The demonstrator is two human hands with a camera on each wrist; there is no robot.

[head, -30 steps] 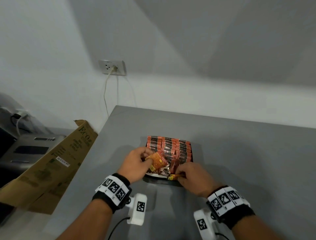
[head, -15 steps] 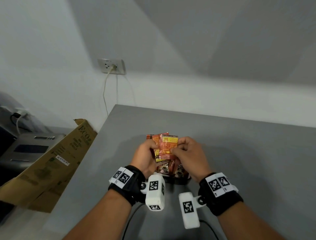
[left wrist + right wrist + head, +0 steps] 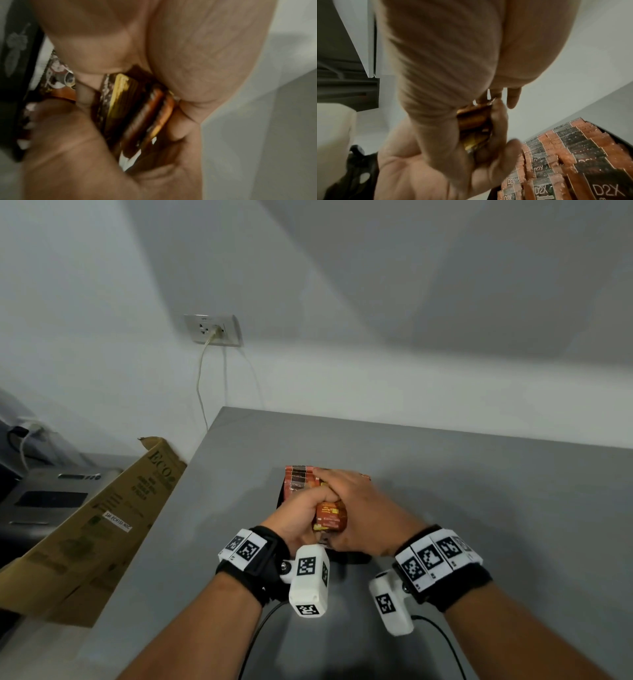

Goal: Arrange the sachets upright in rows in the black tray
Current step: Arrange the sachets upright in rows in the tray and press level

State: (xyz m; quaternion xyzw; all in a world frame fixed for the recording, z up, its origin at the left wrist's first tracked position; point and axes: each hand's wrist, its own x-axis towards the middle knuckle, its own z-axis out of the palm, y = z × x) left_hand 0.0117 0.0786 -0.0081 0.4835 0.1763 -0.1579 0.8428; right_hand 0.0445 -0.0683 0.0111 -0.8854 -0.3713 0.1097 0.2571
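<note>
Both hands are clasped together over the near part of the black tray (image 3: 280, 498), which they mostly hide. My left hand (image 3: 301, 510) and right hand (image 3: 359, 505) grip a small stack of orange sachets (image 3: 330, 517) between them, held on edge. The left wrist view shows the stack (image 3: 137, 111) squeezed between the palms and fingers. Behind the hands, rows of upright orange and dark sachets (image 3: 299, 479) fill the far end of the tray. The right wrist view shows these rows (image 3: 573, 155), marked D2X, beside the held stack (image 3: 474, 121).
The tray sits on a grey table (image 3: 479, 508) near its left edge. A flattened cardboard box (image 3: 102, 525) leans at the left, beside a grey appliance (image 3: 51, 498). A wall socket (image 3: 212, 330) with a cable is behind.
The hands gathered loose sachets at the tray's near end, raised them as a fanned stack, and now close tightly round the stack lower down, over the tray.
</note>
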